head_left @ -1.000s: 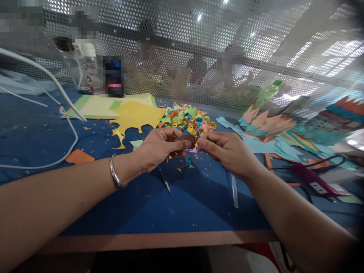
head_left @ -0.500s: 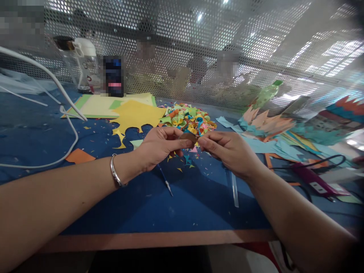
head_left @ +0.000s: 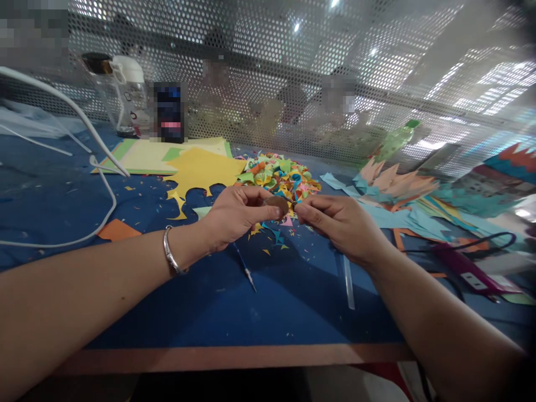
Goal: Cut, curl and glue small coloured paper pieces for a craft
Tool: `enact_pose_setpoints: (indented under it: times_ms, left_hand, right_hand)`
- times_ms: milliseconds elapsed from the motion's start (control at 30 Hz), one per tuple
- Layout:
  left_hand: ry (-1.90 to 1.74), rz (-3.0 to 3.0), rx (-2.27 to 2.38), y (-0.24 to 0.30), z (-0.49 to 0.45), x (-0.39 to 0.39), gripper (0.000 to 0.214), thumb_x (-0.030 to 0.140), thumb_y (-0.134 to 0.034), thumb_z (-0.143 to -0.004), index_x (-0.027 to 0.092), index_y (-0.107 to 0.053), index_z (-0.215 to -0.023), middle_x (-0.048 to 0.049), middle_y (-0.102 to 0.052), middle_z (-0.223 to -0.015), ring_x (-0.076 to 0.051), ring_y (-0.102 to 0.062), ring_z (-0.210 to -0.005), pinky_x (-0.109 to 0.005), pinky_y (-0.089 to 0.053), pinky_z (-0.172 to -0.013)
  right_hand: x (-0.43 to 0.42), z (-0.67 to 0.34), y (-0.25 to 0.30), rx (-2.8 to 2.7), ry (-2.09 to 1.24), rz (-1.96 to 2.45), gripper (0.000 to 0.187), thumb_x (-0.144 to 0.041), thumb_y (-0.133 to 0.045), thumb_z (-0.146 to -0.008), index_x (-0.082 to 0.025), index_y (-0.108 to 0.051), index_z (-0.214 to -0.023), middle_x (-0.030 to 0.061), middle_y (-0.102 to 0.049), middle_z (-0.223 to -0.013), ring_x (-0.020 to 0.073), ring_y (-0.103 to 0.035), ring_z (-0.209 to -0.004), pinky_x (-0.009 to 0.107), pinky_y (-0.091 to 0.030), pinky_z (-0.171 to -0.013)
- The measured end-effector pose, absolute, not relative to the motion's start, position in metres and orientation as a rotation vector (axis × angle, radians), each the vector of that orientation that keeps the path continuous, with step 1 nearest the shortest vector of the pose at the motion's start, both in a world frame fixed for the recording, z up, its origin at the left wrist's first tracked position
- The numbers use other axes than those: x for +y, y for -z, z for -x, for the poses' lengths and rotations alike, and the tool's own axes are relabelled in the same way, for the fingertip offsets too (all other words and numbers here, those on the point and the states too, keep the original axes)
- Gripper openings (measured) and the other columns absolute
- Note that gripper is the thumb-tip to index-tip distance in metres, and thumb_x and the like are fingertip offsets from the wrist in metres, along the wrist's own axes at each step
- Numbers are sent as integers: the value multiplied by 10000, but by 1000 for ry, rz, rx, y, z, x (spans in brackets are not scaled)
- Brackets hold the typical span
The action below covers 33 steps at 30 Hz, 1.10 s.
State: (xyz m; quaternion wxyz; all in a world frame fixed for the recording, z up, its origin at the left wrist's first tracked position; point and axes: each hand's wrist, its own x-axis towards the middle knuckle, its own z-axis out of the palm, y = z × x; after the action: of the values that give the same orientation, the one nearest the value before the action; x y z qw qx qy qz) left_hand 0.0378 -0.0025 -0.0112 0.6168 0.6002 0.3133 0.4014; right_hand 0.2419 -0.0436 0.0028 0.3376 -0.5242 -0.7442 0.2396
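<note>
Behind the blue tabletop [head_left: 209,304] stood a perforated metal screen [head_left: 293,67]. Our left hand [head_left: 234,215] pinched a small round brown paper piece [head_left: 276,205] between thumb and forefinger, above the tabletop and just in front of the heap of bright folded paper bits [head_left: 280,173]. Our right hand [head_left: 339,226] was closed on what looked like a thin dark strand [head_left: 288,198] at its rim. We judged that short grips close to the piece would steady it best. A thin blue tool [head_left: 245,268] and a clear plastic strip [head_left: 348,282] lay under the wrists. Bare blue room ran to the wooden front edge [head_left: 234,354].
</note>
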Motion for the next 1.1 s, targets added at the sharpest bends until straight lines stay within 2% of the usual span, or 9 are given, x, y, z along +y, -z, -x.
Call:
enact_pose_setpoints:
  times_ms: [400, 767, 1100]
  left_hand:
    - [-914, -1440, 750, 9, -37, -4, 113, 234, -756, -680, 143, -714, -733, 67, -495, -515, -44, -364, -476, -236, -270, -481]
    - [-924, -1419, 753, 11, -38, -3, 116, 234, -752, -663, 140, -710, -718, 72, -474, -510, -44, -324, -485, -249, -222, -487]
    - [-913, -1428, 720, 13, -39, -2, 105, 233, -725, -654, 148, -664, -665, 80, -427, -498, -45, -300, -476, -246, -209, -477]
  right_hand:
    - [-42, -242, -1, -1970, -594, 1333, 463, -554, -558, -932, -196, -569, -638, -65, -350, -504, 82, -277, -470, 278, -232, -486]
    - [-42, -241, 1, -1947, -614, 1329, 456, -541, -558, -935, -194, -565, -640, -70, -338, -495, 75, -270, -454, 278, -218, -474]
    - [-42, -241, 0, -1988, -558, 1347, 450, -513, -547, -949, -189, -562, -637, -54, -397, -538, 77, -320, -480, 277, -249, -492]
